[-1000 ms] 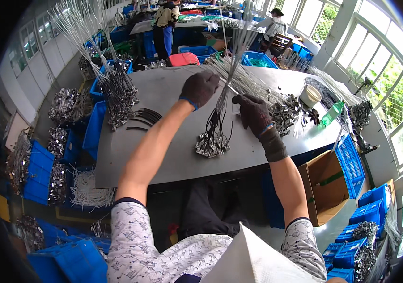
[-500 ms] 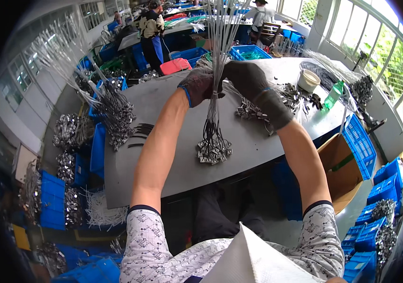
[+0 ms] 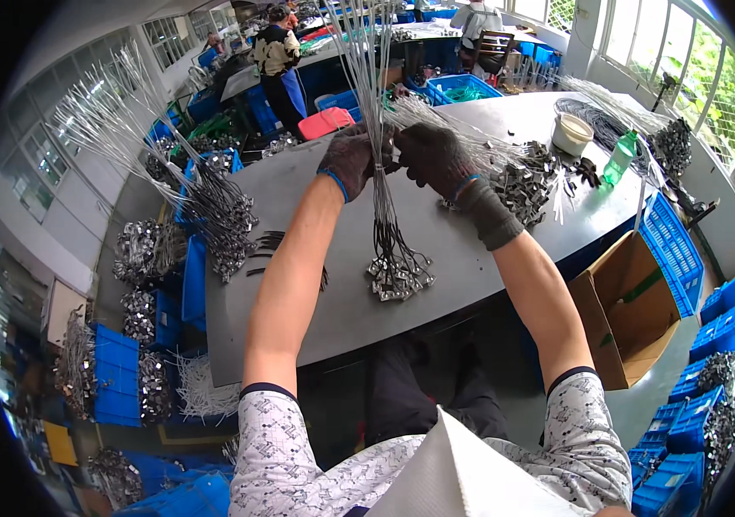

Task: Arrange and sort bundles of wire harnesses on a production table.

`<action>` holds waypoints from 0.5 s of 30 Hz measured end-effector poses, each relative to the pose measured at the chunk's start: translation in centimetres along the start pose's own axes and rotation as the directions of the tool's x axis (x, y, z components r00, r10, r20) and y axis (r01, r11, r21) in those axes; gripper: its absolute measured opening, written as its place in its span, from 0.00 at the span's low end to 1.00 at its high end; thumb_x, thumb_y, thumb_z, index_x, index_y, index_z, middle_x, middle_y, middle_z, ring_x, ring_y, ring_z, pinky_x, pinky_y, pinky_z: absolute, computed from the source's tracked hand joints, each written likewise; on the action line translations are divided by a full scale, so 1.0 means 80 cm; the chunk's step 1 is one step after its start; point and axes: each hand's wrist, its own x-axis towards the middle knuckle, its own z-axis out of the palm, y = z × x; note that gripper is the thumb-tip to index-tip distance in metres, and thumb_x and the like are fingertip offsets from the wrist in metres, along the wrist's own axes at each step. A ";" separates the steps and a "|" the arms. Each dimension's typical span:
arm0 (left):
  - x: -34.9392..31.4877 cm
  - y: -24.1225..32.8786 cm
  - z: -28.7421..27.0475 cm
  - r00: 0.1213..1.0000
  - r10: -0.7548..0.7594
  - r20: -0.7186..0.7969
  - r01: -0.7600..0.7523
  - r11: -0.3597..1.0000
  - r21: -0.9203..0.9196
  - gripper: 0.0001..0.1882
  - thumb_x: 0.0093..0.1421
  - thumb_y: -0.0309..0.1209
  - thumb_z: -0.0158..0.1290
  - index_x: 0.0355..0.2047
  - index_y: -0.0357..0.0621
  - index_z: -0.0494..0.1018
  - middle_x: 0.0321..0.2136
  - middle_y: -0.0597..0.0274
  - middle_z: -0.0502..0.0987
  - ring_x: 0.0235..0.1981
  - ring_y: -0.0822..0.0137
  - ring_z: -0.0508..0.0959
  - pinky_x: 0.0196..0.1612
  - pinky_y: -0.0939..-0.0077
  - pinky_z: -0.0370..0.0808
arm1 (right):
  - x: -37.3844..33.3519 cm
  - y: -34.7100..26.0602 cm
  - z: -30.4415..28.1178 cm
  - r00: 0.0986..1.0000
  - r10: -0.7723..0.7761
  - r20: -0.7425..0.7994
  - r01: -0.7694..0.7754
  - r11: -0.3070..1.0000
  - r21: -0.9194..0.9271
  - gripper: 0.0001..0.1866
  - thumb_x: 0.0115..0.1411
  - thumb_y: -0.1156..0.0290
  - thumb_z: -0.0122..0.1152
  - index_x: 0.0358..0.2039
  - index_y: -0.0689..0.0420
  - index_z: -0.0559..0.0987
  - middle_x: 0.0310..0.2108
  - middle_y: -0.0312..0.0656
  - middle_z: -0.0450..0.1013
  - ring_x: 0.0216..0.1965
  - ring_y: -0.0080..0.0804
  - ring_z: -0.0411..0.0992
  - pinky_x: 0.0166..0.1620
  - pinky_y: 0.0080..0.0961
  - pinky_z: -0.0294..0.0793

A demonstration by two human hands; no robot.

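A tall bundle of thin metal cables stands upright over the grey table. Its lower ends have black sleeves and shiny metal clips that hang close to the tabletop. My left hand, in a dark work glove, is closed around the middle of the bundle. Just to the right, my right hand has its gloved fingers curled together beside the cables. A small pale bit shows at its fingertips, too small to name. A thin band seems to circle the bundle between my hands.
More clipped cables lie on the table at right, near a white tub and green bottle. Short black tubes lie left. Blue crates stand on both sides; a cardboard box sits at right. Co-workers stand farther back.
My right hand has turned and drawn back from over the bundle to its right side, fingers curling in. My left hand keeps its hold. The whole view has shifted slightly.
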 end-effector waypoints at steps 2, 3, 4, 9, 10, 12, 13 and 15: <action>-0.005 0.010 0.001 0.996 -0.001 -0.085 0.004 1.000 0.029 0.07 0.60 0.33 0.60 0.36 0.45 0.79 0.23 0.68 0.75 0.22 0.70 0.75 0.33 0.64 0.81 | -0.004 -0.011 0.005 0.998 0.001 -0.070 -0.004 0.999 -0.045 0.15 0.66 0.60 0.57 0.40 0.60 0.79 0.25 0.38 0.75 0.19 0.21 0.71 0.20 0.19 0.69; -0.008 0.015 -0.001 0.999 -0.012 -0.046 0.015 0.997 0.078 0.06 0.59 0.30 0.60 0.36 0.44 0.80 0.26 0.65 0.78 0.25 0.68 0.78 0.33 0.66 0.81 | -0.008 -0.015 0.008 0.994 -0.055 -0.094 0.048 0.996 -0.070 0.15 0.66 0.60 0.57 0.39 0.60 0.79 0.25 0.38 0.75 0.19 0.21 0.70 0.20 0.19 0.69; -0.011 0.020 -0.005 1.000 -0.015 0.015 0.013 0.994 0.107 0.06 0.58 0.27 0.59 0.36 0.42 0.80 0.29 0.61 0.81 0.28 0.65 0.81 0.34 0.67 0.80 | -0.012 -0.019 0.009 0.987 -0.128 -0.101 0.119 0.989 -0.093 0.15 0.66 0.59 0.58 0.38 0.60 0.80 0.26 0.37 0.76 0.18 0.20 0.69 0.20 0.19 0.68; -0.009 0.044 -0.022 0.971 -0.194 0.139 0.176 0.976 0.131 0.08 0.58 0.28 0.60 0.37 0.41 0.80 0.31 0.60 0.82 0.29 0.64 0.82 0.34 0.69 0.80 | -0.024 -0.007 0.006 0.998 0.015 0.059 -0.027 0.977 0.210 0.15 0.65 0.60 0.59 0.42 0.60 0.80 0.29 0.38 0.77 0.19 0.19 0.70 0.21 0.17 0.68; -0.010 0.045 -0.025 0.972 -0.213 0.097 0.197 0.969 0.147 0.08 0.58 0.28 0.60 0.38 0.41 0.80 0.31 0.60 0.82 0.30 0.64 0.82 0.35 0.69 0.80 | -0.022 0.000 0.005 0.993 0.053 0.103 -0.090 0.912 0.400 0.14 0.64 0.64 0.58 0.44 0.60 0.79 0.30 0.38 0.78 0.20 0.19 0.71 0.22 0.17 0.68; -0.013 0.042 -0.024 0.972 0.035 0.233 -0.110 0.942 0.316 0.08 0.55 0.27 0.62 0.37 0.42 0.79 0.31 0.62 0.81 0.32 0.67 0.81 0.36 0.71 0.79 | -0.022 0.019 0.011 0.985 -0.100 0.138 0.056 0.954 0.294 0.13 0.63 0.69 0.57 0.45 0.59 0.79 0.30 0.38 0.78 0.21 0.19 0.71 0.23 0.17 0.67; -0.014 0.039 -0.023 0.886 0.256 0.387 -0.423 0.789 0.445 0.10 0.53 0.26 0.64 0.36 0.43 0.79 0.31 0.64 0.79 0.34 0.70 0.80 0.38 0.73 0.78 | -0.019 0.027 0.013 0.970 -0.188 0.155 0.166 0.975 0.146 0.13 0.61 0.74 0.55 0.47 0.57 0.79 0.30 0.39 0.77 0.21 0.20 0.70 0.24 0.16 0.67; -0.017 0.034 -0.021 0.796 0.368 0.480 -0.605 0.498 0.622 0.13 0.49 0.24 0.66 0.36 0.41 0.78 0.32 0.65 0.79 0.36 0.73 0.79 0.39 0.73 0.77 | -0.006 0.039 0.020 0.789 -0.608 0.094 0.615 0.779 -0.122 0.15 0.60 0.77 0.53 0.47 0.57 0.78 0.30 0.38 0.77 0.20 0.20 0.70 0.24 0.17 0.67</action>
